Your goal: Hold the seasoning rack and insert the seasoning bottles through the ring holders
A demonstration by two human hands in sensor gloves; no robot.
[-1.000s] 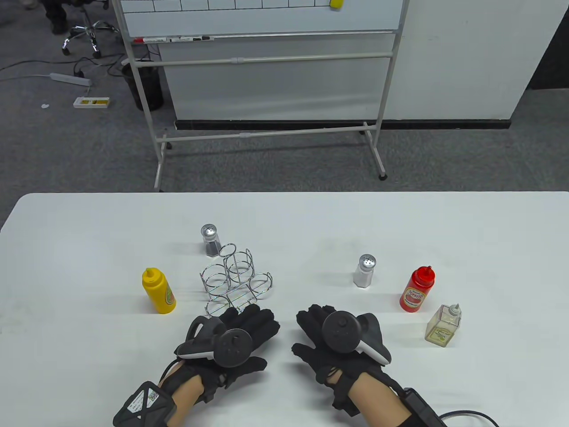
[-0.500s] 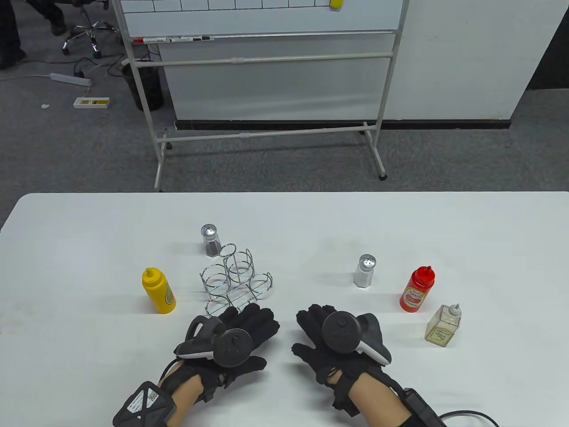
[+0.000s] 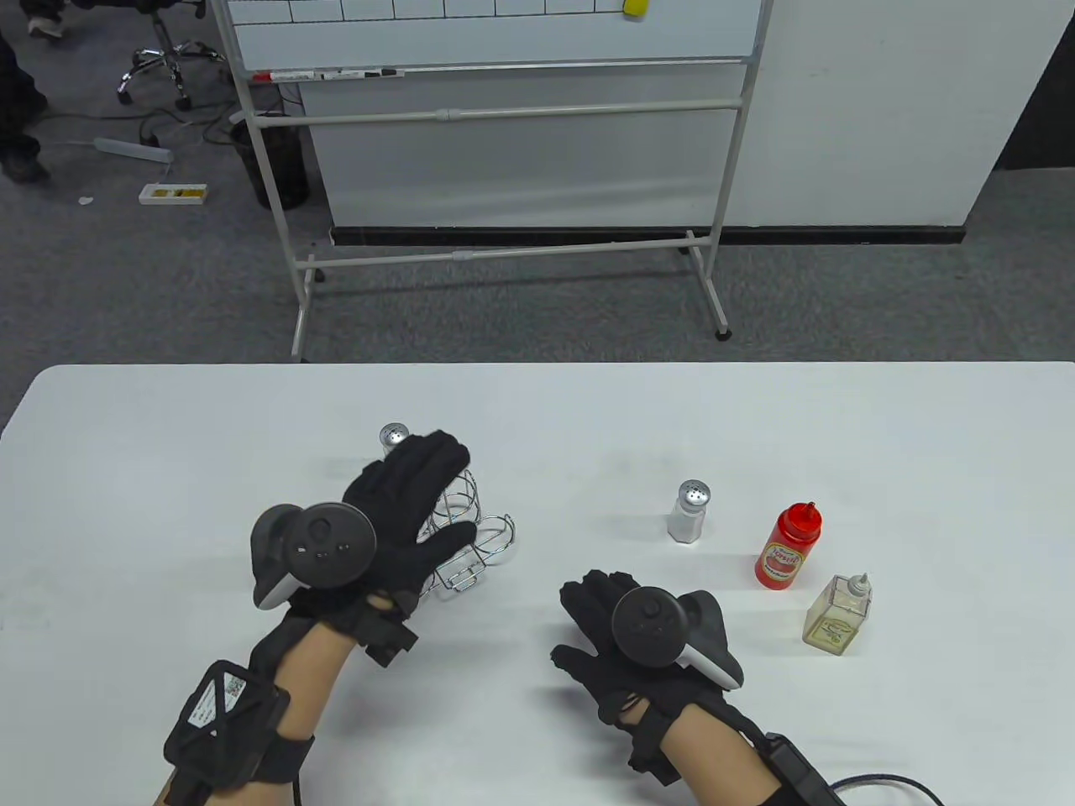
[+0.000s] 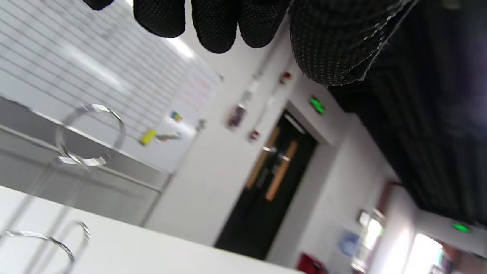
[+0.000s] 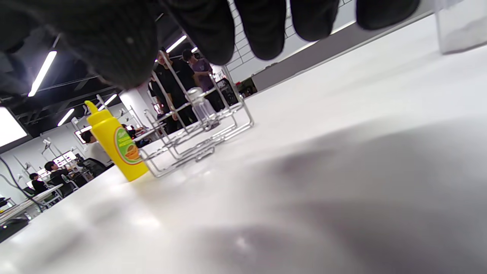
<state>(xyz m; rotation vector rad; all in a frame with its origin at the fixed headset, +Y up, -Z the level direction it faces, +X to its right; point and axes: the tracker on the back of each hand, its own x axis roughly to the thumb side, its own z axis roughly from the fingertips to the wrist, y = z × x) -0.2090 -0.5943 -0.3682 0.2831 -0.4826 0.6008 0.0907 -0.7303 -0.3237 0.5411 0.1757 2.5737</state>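
Note:
The wire seasoning rack (image 3: 479,541) stands left of centre on the white table (image 3: 588,420). My left hand (image 3: 428,499) is spread open above it, covering its left rings. In the left wrist view my fingers (image 4: 215,24) hang above the rack's top ring (image 4: 89,135), apart from it. My right hand (image 3: 579,625) lies flat and empty on the table. A pepper shaker (image 3: 392,435) peeks out behind my left hand. The salt shaker (image 3: 690,512), red sauce bottle (image 3: 788,546) and glass oil bottle (image 3: 837,613) stand at right. The yellow bottle (image 5: 118,142) shows only in the right wrist view, beside the rack (image 5: 198,125).
A whiteboard on a metal stand (image 3: 504,168) is beyond the table's far edge. The bottles at right stand close together, a hand's width from my right hand.
My left hand has lifted off the table and moved forward and left over the rack, now hiding the yellow bottle. The right hand has not moved.

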